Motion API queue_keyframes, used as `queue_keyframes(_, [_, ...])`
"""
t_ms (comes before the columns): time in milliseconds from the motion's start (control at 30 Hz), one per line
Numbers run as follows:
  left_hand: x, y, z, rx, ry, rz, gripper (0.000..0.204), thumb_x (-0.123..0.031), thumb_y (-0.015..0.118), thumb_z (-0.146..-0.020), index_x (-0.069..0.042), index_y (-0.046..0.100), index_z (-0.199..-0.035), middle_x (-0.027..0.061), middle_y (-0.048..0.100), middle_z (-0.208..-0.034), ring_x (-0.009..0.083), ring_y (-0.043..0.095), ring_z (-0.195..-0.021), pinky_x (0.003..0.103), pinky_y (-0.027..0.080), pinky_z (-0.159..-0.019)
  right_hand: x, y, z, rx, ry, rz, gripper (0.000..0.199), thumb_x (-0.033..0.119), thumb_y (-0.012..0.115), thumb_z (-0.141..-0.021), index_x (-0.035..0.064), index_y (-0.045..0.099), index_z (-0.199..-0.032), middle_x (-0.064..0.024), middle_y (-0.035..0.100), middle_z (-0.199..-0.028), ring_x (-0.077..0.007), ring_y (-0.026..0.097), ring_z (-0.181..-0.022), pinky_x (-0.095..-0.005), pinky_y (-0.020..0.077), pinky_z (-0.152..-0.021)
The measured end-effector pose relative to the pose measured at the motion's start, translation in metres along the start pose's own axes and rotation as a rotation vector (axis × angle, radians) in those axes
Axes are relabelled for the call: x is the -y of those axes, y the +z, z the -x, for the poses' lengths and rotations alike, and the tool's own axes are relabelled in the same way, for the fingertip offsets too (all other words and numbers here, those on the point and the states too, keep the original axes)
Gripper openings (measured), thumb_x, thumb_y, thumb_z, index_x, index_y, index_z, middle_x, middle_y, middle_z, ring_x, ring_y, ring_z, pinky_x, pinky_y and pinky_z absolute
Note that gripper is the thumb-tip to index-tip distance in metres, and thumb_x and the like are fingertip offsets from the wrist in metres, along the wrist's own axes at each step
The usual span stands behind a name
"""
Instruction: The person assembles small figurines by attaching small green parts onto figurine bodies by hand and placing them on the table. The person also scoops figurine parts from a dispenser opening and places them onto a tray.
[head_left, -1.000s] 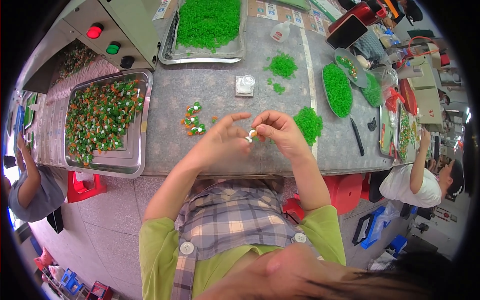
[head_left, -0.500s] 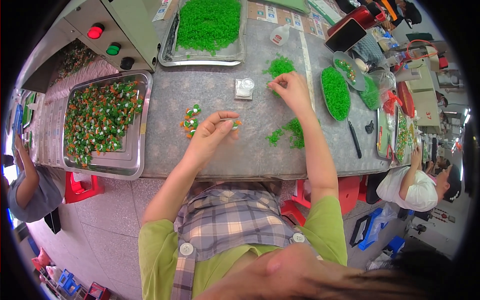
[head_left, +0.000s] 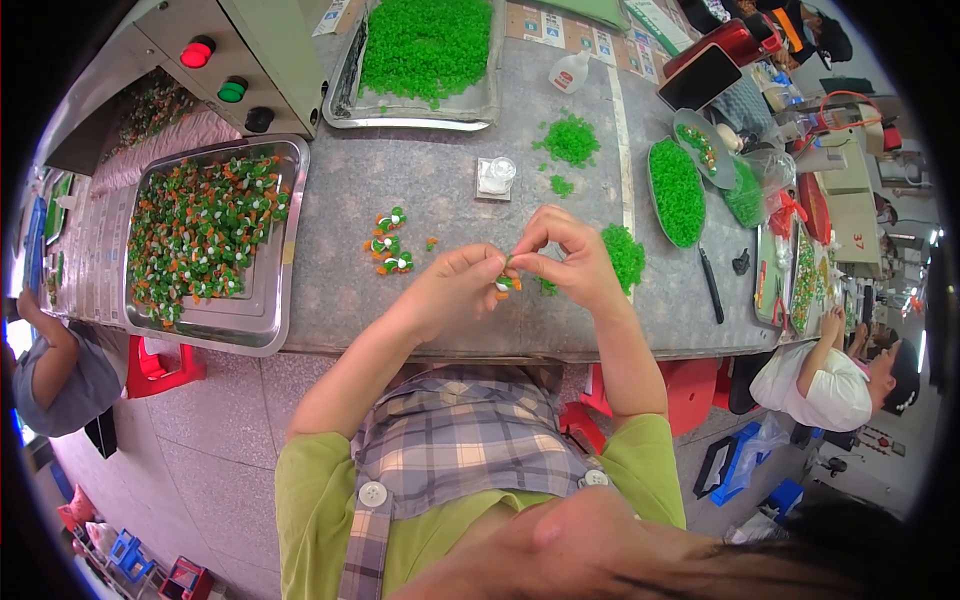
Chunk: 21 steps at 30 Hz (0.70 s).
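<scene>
Over the table (head_left: 350, 190), the left hand (head_left: 445, 290) pinches a small piece (head_left: 508, 285) in its fingers; the right hand (head_left: 572, 262) is just beside, fingers bunched, hold unclear. The piece looks light, stiff, perhaps slippery; its edges suit fingertips.

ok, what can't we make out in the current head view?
- Head view: upper part of the small multicoloured piece, covered by the left hand.
- Head view: whether the right hand pinches a separate bit; too small at the fingertips.
- Head view: left side of the nearest green pile, behind the right hand.
- Head view: far end of the green beads' tray, cut off by the upper edge.
</scene>
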<state>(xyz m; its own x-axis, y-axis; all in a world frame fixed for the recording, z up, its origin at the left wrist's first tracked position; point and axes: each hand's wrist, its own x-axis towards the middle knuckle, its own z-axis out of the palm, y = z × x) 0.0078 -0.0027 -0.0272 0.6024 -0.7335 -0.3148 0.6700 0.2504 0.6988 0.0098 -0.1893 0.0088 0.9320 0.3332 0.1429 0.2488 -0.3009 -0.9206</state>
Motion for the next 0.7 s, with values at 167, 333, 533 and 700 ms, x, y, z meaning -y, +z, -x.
queue_keyframes(167, [-0.005,0.013,0.006,-0.06,-0.051,-0.086,0.018,-0.025,0.046,-0.088,-0.009,0.054,-0.083,-0.0055,0.047,-0.06,0.0013,0.039,-0.05,0.016,0.032,-0.046,-0.001,0.002,0.009,0.032,-0.008,-0.09,0.01,0.007,0.07,-0.065,0.0045,0.06,-0.067,-0.0016,0.055,-0.07,-0.0108,0.049,-0.068,-0.0242,0.0374,-0.062])
queue_keyframes(333, [0.003,0.01,0.006,-0.217,0.143,-0.355,0.013,-0.019,0.051,-0.085,-0.007,0.055,-0.085,-0.0031,0.051,-0.066,0.0027,0.045,-0.055,0.017,0.036,-0.049,-0.005,0.009,0.018,-0.006,0.318,-0.417,0.008,0.007,0.066,-0.072,0.0036,0.06,-0.076,0.0007,0.056,-0.073,-0.0064,0.048,-0.069,-0.0197,0.0366,-0.061])
queue_keyframes(533, [0.006,0.015,0.007,-0.355,0.421,-0.742,0.01,-0.011,0.054,-0.084,-0.002,0.054,-0.087,-0.0012,0.052,-0.071,0.0042,0.047,-0.062,0.018,0.038,-0.055,-0.014,0.025,0.024,-0.084,0.422,-0.718,0.013,0.012,0.064,-0.075,0.0047,0.056,-0.083,0.0024,0.055,-0.077,-0.0045,0.048,-0.07,-0.0181,0.0367,-0.061])
queue_keyframes(700, [0.011,0.01,0.004,-0.39,0.553,-0.891,0.01,-0.011,0.054,-0.083,-0.002,0.054,-0.086,-0.0002,0.053,-0.071,0.0043,0.047,-0.063,0.019,0.038,-0.056,-0.016,0.027,0.02,-0.053,0.476,-0.829,0.013,0.016,0.063,-0.076,0.0064,0.056,-0.082,0.004,0.053,-0.076,-0.0036,0.045,-0.068,-0.0172,0.0347,-0.06])
